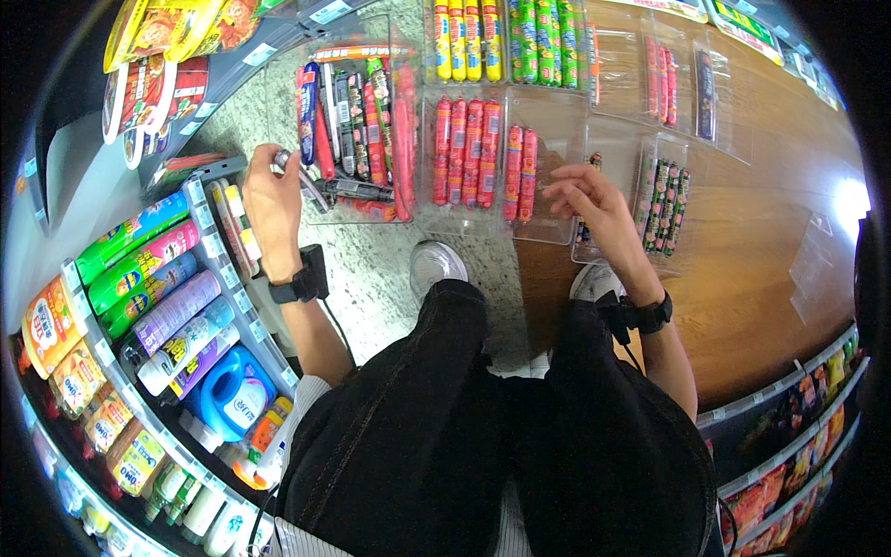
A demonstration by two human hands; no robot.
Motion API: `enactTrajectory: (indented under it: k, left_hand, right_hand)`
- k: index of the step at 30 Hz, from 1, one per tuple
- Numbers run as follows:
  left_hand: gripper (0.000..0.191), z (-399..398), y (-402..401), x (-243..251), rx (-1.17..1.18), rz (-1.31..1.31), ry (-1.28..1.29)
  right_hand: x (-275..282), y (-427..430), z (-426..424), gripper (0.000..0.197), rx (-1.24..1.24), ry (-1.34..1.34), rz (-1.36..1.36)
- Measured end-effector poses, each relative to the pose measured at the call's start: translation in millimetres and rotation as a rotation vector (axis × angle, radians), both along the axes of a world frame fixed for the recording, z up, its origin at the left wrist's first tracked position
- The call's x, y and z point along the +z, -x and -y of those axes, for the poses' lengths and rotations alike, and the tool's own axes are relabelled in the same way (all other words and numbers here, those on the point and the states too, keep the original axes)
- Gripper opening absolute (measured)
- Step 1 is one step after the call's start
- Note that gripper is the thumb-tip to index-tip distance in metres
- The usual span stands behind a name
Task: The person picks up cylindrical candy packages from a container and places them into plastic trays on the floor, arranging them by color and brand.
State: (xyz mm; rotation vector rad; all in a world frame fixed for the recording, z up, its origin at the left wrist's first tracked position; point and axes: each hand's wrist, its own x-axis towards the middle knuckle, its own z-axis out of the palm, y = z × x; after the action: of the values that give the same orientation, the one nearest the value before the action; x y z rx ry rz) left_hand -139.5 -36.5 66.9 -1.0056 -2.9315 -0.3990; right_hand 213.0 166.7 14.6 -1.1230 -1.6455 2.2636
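Note:
My left hand (268, 216) pinches a grey-silver wrapped sausage stick (312, 186) at the left edge of a clear plastic tray (341, 221). In that tray lies a jumble of pink, black and blue wrapped sausages (356, 115). My right hand (598, 209), empty with its fingers apart, hovers over the right side of another clear tray (546, 235). Two pink-red sausages (520, 173) lie at the left of that tray. Beside them, a tray holds a row of pink-red sausages (466, 153). Dark green-patterned sausages (665, 205) fill a narrow tray right of my right hand.
Trays of yellow sausages (466, 38) and green sausages (543, 42) lie farther off. More clear trays rest on the wooden floor (752, 230). Shelves with spray cans (146, 268) and a blue detergent bottle (230, 393) stand at left; snack shelves (786, 411) at lower right.

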Motion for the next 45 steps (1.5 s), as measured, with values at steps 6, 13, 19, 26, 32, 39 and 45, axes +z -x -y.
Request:
enactTrajectory:
  k: [6, 13, 19, 26, 32, 39, 45]
  left_hand:
    - [0.023, -3.3, -4.7, 10.9, 0.019, 0.065, 0.146]
    - [0.022, -7.6, -17.0, 38.2, -0.011, -0.09, 0.108]
    - [0.019, -49.1, -58.1, 80.3, 0.004, 0.175, -0.234]
    - [0.023, -79.8, -105.9, 77.0, -0.225, 0.47, -0.347]
    - [0.026, -75.1, -116.2, 87.7, -0.309, 0.508, -0.422]
    - [0.024, -78.1, -125.6, 92.2, -0.382, 0.788, -0.544]
    - [0.024, -92.4, -138.5, 73.2, -0.346, 1.024, -0.593]
  right_hand:
    - [1.4, 4.3, 2.1, 0.021, 0.017, 0.033, -0.039]
    - [-6.3, 0.2, 0.2, 0.022, 0.014, -0.018, -0.037]
    - [1.5, 2.8, -1.5, 0.019, -0.036, 0.0, -0.062]
    - [23.0, 9.8, -3.6, 0.03, 0.04, 0.114, -0.175]
    - [26.2, 7.6, -6.6, 0.039, 0.077, 0.141, -0.219]
    - [30.3, 13.8, 1.7, 0.041, 0.003, 0.286, -0.301]
    - [15.2, 4.5, 0.9, 0.031, -0.085, 0.404, -0.35]
